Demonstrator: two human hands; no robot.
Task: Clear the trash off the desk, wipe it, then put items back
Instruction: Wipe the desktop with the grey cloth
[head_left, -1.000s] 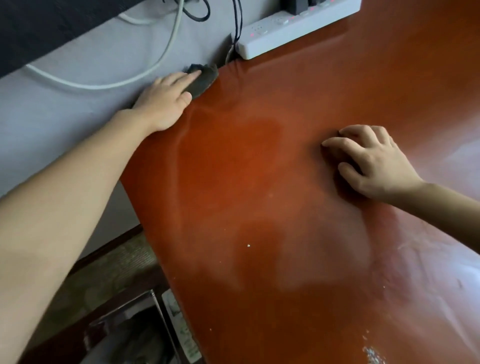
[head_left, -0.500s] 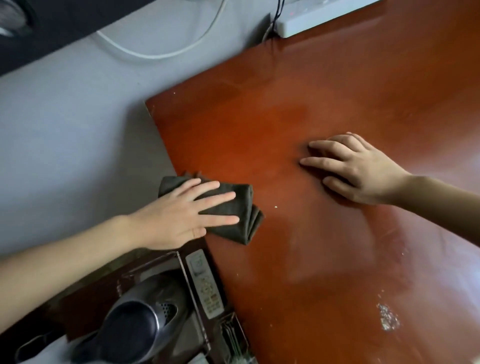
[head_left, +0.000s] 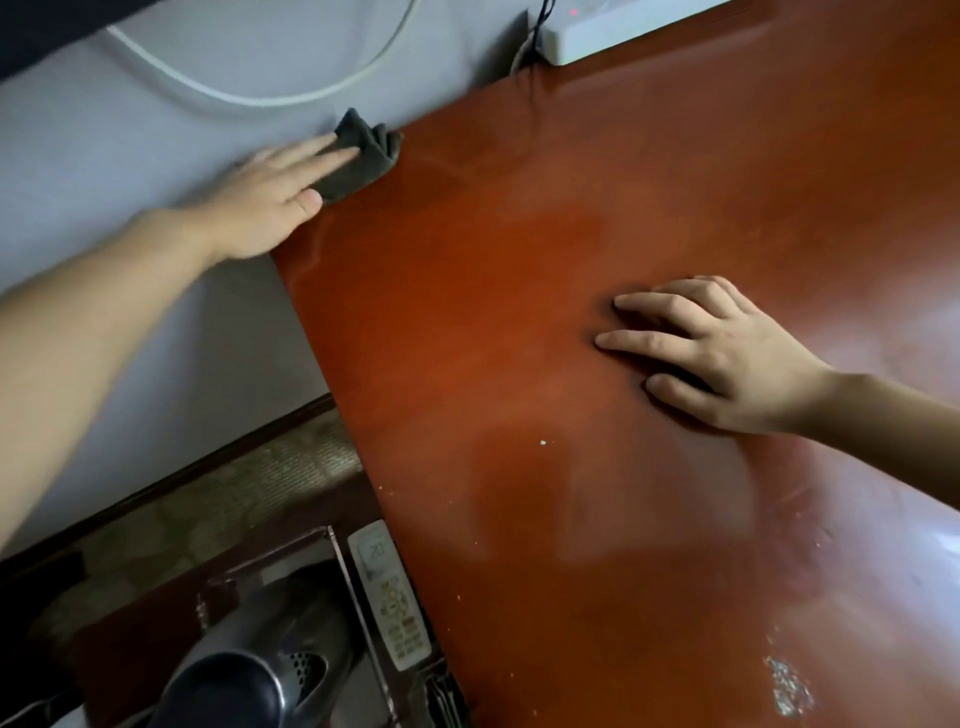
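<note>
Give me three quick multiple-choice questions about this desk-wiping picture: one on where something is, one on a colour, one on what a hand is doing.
1. Where is the cloth?
A. at the desk's far left corner
B. under the right hand
C. on the floor

2. What colour is the desk top?
A. white
B. reddish brown
C. green

3. What is the right hand doing?
A. holding a cup
B. gripping the cloth
C. resting empty on the desk, fingers spread

Answers:
1 A: the left hand presses the cloth at that corner by the wall.
2 B: the whole surface shows that colour.
3 C: nothing lies under or in it.
</note>
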